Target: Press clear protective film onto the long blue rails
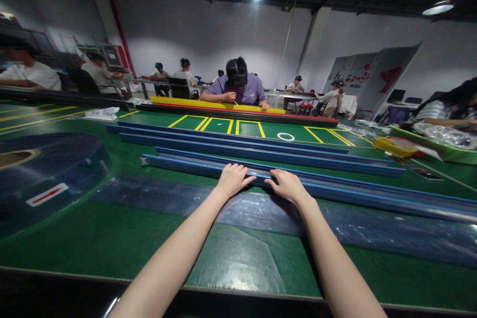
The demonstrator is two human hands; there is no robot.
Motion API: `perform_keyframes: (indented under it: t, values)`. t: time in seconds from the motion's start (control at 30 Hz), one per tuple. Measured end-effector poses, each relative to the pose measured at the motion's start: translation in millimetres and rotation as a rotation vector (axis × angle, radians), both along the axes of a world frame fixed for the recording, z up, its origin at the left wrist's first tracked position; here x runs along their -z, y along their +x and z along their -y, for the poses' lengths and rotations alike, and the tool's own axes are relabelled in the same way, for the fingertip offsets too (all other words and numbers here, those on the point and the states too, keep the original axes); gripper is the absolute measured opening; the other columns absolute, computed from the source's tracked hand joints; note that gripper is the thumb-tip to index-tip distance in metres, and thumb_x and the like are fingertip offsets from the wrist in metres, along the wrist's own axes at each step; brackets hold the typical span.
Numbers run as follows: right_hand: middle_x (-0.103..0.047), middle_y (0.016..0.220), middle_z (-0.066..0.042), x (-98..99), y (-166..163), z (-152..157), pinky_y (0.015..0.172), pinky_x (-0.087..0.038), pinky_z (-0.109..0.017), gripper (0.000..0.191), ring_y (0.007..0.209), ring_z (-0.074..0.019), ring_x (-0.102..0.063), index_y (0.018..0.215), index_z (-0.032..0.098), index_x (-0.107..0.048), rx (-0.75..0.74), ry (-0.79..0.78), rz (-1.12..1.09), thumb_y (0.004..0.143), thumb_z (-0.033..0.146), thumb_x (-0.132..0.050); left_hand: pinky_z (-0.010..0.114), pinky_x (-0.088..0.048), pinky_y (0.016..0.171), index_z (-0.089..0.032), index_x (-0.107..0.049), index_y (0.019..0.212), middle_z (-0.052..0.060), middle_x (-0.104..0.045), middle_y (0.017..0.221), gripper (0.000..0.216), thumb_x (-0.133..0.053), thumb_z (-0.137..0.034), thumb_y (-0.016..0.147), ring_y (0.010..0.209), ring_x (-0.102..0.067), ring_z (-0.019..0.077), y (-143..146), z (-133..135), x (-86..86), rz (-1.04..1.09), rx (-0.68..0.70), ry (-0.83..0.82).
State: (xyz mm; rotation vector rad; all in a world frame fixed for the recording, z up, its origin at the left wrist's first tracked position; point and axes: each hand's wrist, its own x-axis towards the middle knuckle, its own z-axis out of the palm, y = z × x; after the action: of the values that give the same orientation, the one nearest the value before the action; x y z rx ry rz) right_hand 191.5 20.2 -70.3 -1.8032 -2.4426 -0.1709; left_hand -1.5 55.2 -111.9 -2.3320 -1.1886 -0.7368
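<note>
A long blue channel-shaped rail (346, 190) lies across the green table in front of me. My left hand (234, 179) grips its near wall, fingers over the top edge and thumb pointing right along the near side. Close by on the right, my right hand (286, 184) holds the same rail, its thumb turned toward the left one. The fingertips of both hands are partly hidden inside the channel. Nearer to me a flat, glossy strip of bluish film (257, 211) runs beneath my wrists. Two more blue rails (223, 146) lie just beyond, roughly parallel.
A large roll of bluish film (70, 174) with a red-arrow label sits at left. Beyond the rails are a white ring (285, 136) and yellow tape lines. A person in purple (253, 87) works behind a yellow rail (208, 103). Yellow (391, 146) and green trays (439, 146) stand at right.
</note>
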Motion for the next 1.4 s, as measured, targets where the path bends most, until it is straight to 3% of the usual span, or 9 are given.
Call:
perform_keyframes:
  t: [1.4]
  values:
    - [-0.064,0.094,-0.007,0.4,-0.1,-0.2,0.069,-0.036,-0.024,0.031,0.087,-0.0184,-0.059,0.089,0.018,-0.06,0.003,-0.012,0.021,0.088,0.039,-0.037,0.031,-0.034,0.066,-0.015,-0.062,0.076,0.006,-0.066,0.076,0.039,-0.046,-0.05,0.084,0.075,-0.059,0.0196,0.8,2.8,-3.1,0.003,-0.011,-0.045]
